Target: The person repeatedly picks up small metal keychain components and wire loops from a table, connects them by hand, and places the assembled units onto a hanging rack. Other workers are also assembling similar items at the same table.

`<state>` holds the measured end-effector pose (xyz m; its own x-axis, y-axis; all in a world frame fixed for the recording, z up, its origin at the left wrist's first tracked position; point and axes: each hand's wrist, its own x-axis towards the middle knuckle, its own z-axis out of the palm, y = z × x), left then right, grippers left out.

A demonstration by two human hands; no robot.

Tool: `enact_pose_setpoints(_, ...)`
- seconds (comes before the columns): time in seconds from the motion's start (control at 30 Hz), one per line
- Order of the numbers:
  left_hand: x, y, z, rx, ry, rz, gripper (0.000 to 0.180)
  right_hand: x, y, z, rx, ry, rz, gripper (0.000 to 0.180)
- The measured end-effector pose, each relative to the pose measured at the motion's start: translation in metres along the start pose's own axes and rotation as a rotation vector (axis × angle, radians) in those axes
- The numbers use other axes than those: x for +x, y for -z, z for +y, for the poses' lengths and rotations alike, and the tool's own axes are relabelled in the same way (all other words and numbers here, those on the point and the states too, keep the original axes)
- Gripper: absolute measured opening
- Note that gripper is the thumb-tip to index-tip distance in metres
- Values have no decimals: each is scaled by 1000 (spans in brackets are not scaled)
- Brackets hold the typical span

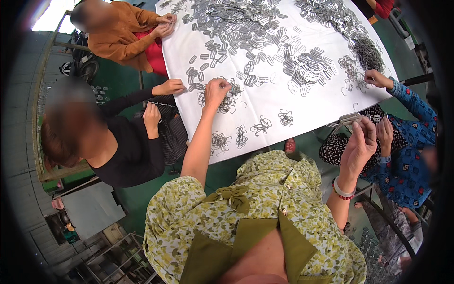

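Raised at the right, in front of the table edge, my right hand (360, 144) pinches a silver slotted metal buckle (350, 118) between thumb and fingers. My left hand (216, 93) reaches over the white table, its fingers closed together at a pile of thin bent wire pieces (231, 100). Whether a wire piece is between those fingertips is too small to make out. Nearer me lie smaller heaps of the same wire pieces (261, 126). Loose oval slotted buckles (255, 78) are scattered just beyond my left hand.
A white-covered table (279, 102) spreads ahead, with a large buckle heap (236, 19) and a dark wire heap (369, 54). Co-workers sit close: one in black (127, 151) and one in orange (120, 35) on the left, one in blue (411, 142) on the right.
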<state>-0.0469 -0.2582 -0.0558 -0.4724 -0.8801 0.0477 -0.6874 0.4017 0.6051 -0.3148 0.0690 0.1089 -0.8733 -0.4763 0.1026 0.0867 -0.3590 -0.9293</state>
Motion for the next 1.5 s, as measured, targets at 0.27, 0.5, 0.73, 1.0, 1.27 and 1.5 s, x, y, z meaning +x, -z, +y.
enact_pose_setpoints(0.27,-4,-10,-9,243,207,-139,11,-2,0,-13,8,21,-6,24)
enact_pose_setpoints(0.5,-17,-35,2,211,-174,3,22,-4,7,-25,-62,19,17,23)
enact_pose_setpoints(0.73,-22,-46,14,274,66,-168,18,-1,11,-30,-26,43,2,23)
enact_pose_setpoints(1.0,-34,-53,-3,235,128,-81,17,1,19,-26,-24,59,22,23)
enact_pose_setpoints(1.27,-25,-20,14,28,187,-94,19,5,2,-36,-66,131,97,21)
enact_pose_setpoints(1.5,-29,5,168,-657,126,-366,13,6,5,-22,-173,-3,8,24)
